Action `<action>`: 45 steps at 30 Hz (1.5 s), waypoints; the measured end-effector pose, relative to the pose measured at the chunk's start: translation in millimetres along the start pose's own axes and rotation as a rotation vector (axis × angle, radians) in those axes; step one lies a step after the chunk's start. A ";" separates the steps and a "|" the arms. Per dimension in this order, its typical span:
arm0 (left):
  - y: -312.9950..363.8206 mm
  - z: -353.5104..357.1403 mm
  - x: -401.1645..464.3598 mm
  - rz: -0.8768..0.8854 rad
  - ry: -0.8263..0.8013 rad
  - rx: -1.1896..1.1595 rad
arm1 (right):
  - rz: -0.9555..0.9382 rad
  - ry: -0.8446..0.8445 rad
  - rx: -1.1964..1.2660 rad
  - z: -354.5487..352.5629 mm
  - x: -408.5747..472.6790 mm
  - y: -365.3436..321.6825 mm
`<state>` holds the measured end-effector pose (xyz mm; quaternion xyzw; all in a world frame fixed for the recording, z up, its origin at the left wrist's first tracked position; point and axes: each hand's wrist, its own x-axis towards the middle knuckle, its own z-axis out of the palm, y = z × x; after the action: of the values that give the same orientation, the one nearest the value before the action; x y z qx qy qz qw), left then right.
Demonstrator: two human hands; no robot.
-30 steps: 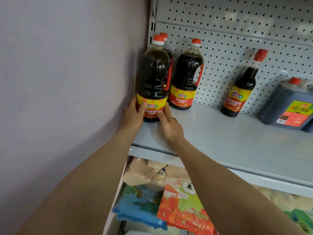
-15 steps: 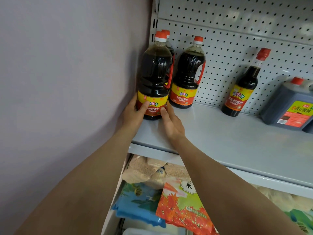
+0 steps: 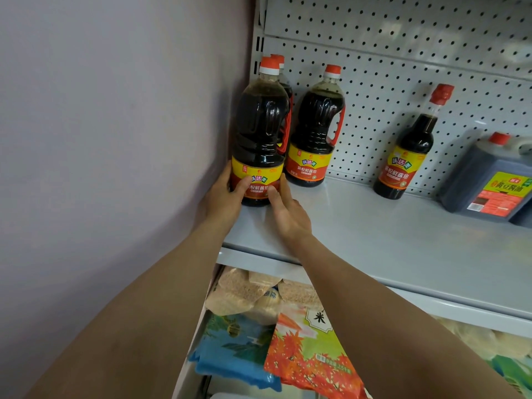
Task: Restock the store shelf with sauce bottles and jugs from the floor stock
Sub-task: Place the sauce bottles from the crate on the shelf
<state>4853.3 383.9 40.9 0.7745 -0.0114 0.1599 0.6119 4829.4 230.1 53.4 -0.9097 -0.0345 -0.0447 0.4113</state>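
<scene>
Front sauce jug (image 3: 260, 133): tall plastic jug, dark brown liquid, ribbed waist, moulded handle recess, orange cap over a white collar, yellow-and-red label band. It stands upright on the grey metal shelf (image 3: 374, 240), at the far left end, hard by the mauve side wall (image 3: 100, 139).

Left hand (image 3: 223, 194): grip wrapped round the jug's lower left, thumb lying across the label. Right hand (image 3: 288, 213): fingertips touch the label's lower right, fingers fairly straight, palm low over the shelf; not curled round the jug.

Directly behind it, a second jug (image 3: 283, 90), mostly hidden, only cap and shoulder showing. Just to the right, a third jug (image 3: 313, 136) of the same make, red handle turned to the right, backed against the perforated pegboard panel (image 3: 403, 53).

Further right, well apart: a slim glass-like bottle (image 3: 407, 156) with a long neck and red cap, same label style. Beyond it, a squat rectangular dark jug (image 3: 486, 182) with a red cap and a green-and-red label, cut by the frame edge.

Lower shelf: soft plastic bags: grain packs (image 3: 244, 292), a blue pack (image 3: 230, 352), an orange leaf-printed pack (image 3: 311, 361).
</scene>
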 end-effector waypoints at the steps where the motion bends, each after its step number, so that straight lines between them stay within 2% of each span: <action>1: 0.7 0.6 0.5 -0.006 0.006 0.015 | 0.002 -0.007 -0.014 -0.2 -0.3 -1.0; 7: 0.9 6.8 0.5 0.029 0.035 0.036 | -0.006 0.006 -0.023 1.8 -1.3 0.3; 11: -0.3 3.7 -3.0 0.042 0.003 0.048 | -0.058 0.032 0.115 0.8 -3.5 5.0; 14: 2.1 4.5 -17.9 0.016 0.011 0.113 | 0.023 0.010 0.174 -9.3 -19.6 3.3; 17: 8.5 3.8 -53.9 -0.028 0.064 0.110 | 0.034 -0.022 0.093 -17.7 -50.9 2.4; 19: 14.6 2.3 -87.6 -0.082 0.089 0.006 | -0.003 -0.027 0.003 -19.0 -77.3 6.6; 21: 15.8 1.3 -123.2 -0.096 0.141 -0.062 | -0.065 0.012 -0.018 -14.7 -109.4 16.0; 25: -6.8 12.1 -198.3 -0.031 0.141 0.032 | -0.230 0.143 -0.087 -1.7 -192.9 62.3; 27: -31.2 23.0 -241.9 -0.089 0.091 0.097 | -0.130 0.085 -0.105 3.1 -235.8 98.7; 30: -73.8 36.4 -305.8 -0.222 -0.037 0.190 | 0.227 -0.085 -0.098 9.9 -288.5 161.4; 34: -117.0 43.1 -377.8 -0.502 -0.167 0.239 | 0.539 -0.297 -0.067 17.0 -344.9 220.9; 38: -137.2 49.1 -421.4 -0.589 -0.288 0.320 | 0.694 -0.357 0.020 29.2 -394.1 248.2; 45: -169.9 66.9 -444.6 -0.711 -0.430 0.404 | 0.899 -0.411 0.102 62.7 -436.7 282.5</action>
<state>4483.4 283.7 -249.2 0.8495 0.1600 -0.2251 0.4494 4427.0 79.7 -246.3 -0.8032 0.2788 0.3192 0.4186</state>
